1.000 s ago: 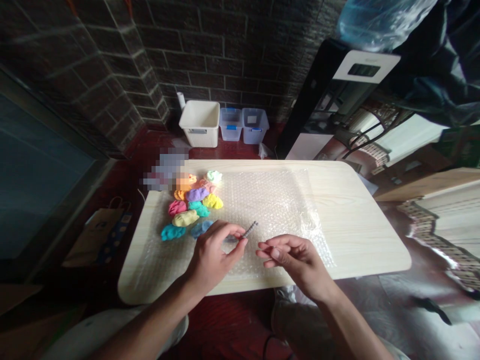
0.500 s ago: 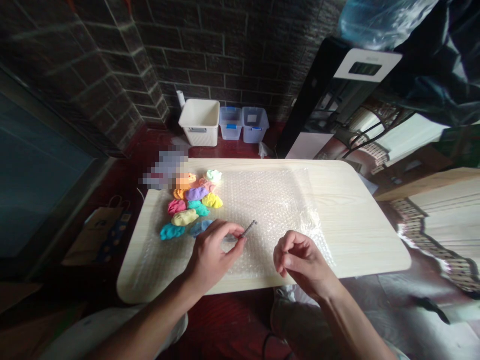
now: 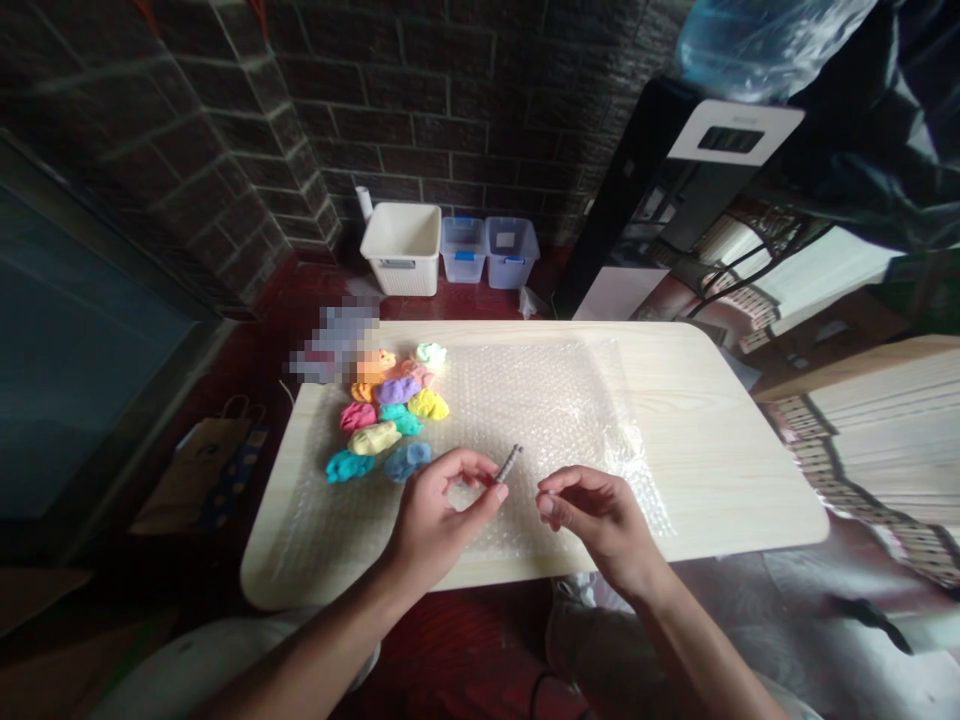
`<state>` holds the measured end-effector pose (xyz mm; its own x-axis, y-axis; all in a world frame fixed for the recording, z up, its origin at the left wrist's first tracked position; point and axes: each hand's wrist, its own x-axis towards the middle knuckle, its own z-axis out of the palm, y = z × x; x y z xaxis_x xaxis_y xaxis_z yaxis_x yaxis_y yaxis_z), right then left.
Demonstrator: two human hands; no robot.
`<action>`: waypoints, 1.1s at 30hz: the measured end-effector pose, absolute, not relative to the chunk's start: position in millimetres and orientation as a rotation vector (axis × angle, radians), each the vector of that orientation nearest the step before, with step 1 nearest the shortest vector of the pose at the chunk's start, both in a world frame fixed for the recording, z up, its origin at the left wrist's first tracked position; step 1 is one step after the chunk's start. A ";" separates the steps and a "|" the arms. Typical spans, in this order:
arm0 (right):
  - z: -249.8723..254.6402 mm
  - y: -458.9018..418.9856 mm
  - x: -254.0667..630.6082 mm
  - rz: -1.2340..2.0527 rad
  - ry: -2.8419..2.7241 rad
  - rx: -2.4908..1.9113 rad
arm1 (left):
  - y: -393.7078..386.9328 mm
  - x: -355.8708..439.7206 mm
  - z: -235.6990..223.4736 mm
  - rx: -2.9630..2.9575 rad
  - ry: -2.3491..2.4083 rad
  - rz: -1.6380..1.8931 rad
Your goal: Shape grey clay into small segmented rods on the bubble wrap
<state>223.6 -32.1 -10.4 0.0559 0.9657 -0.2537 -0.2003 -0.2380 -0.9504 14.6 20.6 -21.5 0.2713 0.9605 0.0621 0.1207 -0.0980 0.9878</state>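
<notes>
Between thumb and fingers, my left hand (image 3: 448,508) pinches a thin grey stick (image 3: 511,463) with a ridged or banded surface; its upper end points up and to the right. A short gap to the right, my right hand (image 3: 596,510) is closed in a pinch, and whatever may be between its fingertips is too small to make out. Soft lumps that look like modelling clay lie to the left of my hands, among them a blue lump (image 3: 408,461), a teal lump (image 3: 349,466), a pale yellow lump (image 3: 375,438) and a purple lump (image 3: 397,390).
Bubble wrap (image 3: 525,390) covers much of the wooden table (image 3: 720,440). Against the brick wall stand a white bin (image 3: 405,250) and two clear plastic boxes (image 3: 463,250). A water dispenser (image 3: 622,280) rises behind the table, and a paper bag (image 3: 187,470) sits on the floor at left.
My right hand has moved left, closer to the stick, and its fingers have turned into a pinch. My left hand has shifted slightly right and down, and the stick stands steeper.
</notes>
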 end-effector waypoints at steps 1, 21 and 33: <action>-9.4 -31.7 223.3 1.398 -0.901 -1.292 | 20.7 15.2 -20.5 1.428 1.048 0.993; -22.0 -28.4 199.7 1.381 -0.714 -1.178 | 7.7 30.4 -24.7 1.243 0.864 0.790; -14.2 -28.4 202.1 1.417 -0.758 -1.242 | 5.2 26.8 -20.3 1.471 0.935 0.759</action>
<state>202.1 -28.4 -14.2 0.0962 0.9547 -0.2817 -0.2956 -0.2428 -0.9239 26.8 5.2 -20.3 0.4688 0.8815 -0.0558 0.1262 -0.0043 0.9920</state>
